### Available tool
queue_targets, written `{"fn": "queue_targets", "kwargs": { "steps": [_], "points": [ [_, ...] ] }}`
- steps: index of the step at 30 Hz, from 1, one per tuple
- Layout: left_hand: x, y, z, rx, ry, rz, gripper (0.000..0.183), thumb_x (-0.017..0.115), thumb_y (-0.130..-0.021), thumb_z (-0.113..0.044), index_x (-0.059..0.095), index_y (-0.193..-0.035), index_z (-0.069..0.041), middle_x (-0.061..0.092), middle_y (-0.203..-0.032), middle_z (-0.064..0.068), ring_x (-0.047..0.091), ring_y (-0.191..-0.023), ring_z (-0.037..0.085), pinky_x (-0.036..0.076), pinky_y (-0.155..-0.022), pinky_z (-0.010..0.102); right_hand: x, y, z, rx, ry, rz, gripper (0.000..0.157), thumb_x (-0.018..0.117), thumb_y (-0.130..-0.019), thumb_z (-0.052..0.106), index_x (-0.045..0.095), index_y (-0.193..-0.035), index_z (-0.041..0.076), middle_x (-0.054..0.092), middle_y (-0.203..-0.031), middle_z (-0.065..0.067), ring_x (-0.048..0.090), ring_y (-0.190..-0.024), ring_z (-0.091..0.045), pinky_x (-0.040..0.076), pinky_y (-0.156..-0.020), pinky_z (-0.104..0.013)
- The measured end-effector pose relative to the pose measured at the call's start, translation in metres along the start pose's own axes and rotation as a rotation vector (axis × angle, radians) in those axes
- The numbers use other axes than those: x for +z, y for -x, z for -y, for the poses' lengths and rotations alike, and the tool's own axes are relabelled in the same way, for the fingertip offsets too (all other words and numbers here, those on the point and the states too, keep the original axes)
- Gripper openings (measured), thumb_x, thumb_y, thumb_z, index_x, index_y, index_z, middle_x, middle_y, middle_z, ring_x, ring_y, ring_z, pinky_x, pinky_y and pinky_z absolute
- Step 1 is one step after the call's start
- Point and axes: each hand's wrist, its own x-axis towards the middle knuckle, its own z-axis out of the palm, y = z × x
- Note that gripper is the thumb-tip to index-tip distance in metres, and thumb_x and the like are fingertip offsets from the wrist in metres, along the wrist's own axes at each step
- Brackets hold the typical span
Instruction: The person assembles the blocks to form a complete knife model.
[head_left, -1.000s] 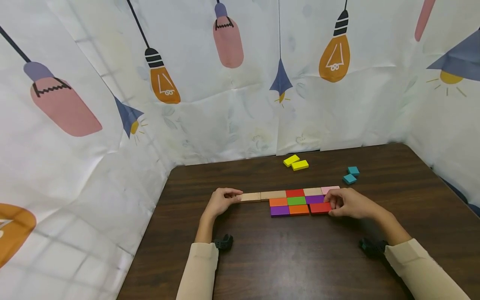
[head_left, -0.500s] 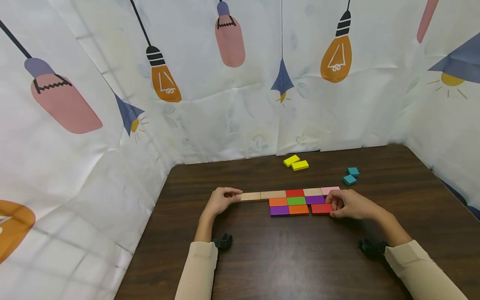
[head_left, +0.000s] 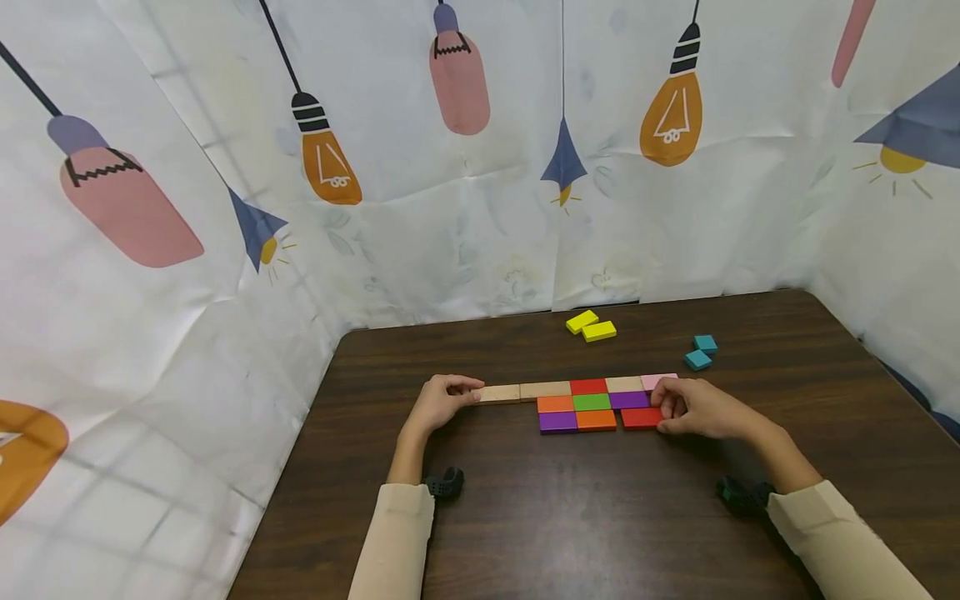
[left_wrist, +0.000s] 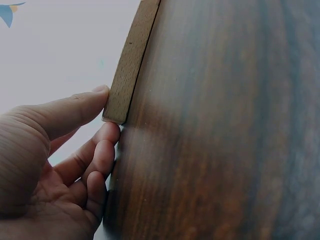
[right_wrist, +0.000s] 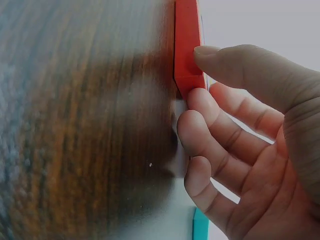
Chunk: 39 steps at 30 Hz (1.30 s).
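Note:
Flat coloured wooden blocks lie in three rows in the head view. My left hand (head_left: 438, 404) has thumb and fingers at the outer end of a plain wooden block (head_left: 500, 394), leftmost in the back row. In the left wrist view the thumb presses that block's side and a curled finger meets its end. My right hand (head_left: 697, 407) pinches the right end of a red block (head_left: 640, 418) in the front row, thumb on its near side. A narrow gap separates it from the orange block (head_left: 596, 420). The right fingers partly hide a purple block (head_left: 628, 401) and a pink block (head_left: 654, 381).
Two yellow blocks (head_left: 599, 332) lie near the back edge of the dark wood table (head_left: 570, 517). Two teal blocks (head_left: 697, 360) rest behind my right hand. A white patterned sheet (head_left: 465, 233) hangs behind the table.
The red block has slid slightly right with my right hand, widening its gap from the orange block. My left hand has stayed in place.

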Motion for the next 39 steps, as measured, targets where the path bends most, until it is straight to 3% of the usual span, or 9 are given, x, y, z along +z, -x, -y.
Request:
{"fn": "queue_targets", "kwargs": {
  "steps": [24, 39],
  "points": [
    [-0.0003, -0.0002, 0.0018, 0.004, 0.002, 0.004, 0.016, 0.077, -0.093, -0.026, 0.081, -0.109, -0.027, 0.069, -0.093, 0.000, 0.058, -0.078, 0.019, 0.049, -0.070, 0.033, 0.0084, -0.0050, 0.0088, -0.007, 0.025, -0.025, 0.023, 0.079, -0.090, 0.021, 0.062, -0.101, 0.010, 0.058, -0.081, 0.004, 0.054, -0.073, -0.006, 0.048, -0.066, -0.023],
    [0.0001, -0.0006, 0.0014, 0.027, 0.012, 0.007, 0.019, 0.075, -0.094, -0.023, 0.081, -0.112, -0.020, 0.069, -0.093, 0.003, 0.058, -0.076, 0.017, 0.049, -0.068, 0.031, 0.0087, -0.0048, 0.0070, -0.010, 0.027, -0.042, 0.024, 0.080, -0.090, 0.026, 0.063, -0.101, 0.011, 0.058, -0.080, 0.005, 0.053, -0.072, -0.006, 0.047, -0.066, -0.023]
  ]
}}
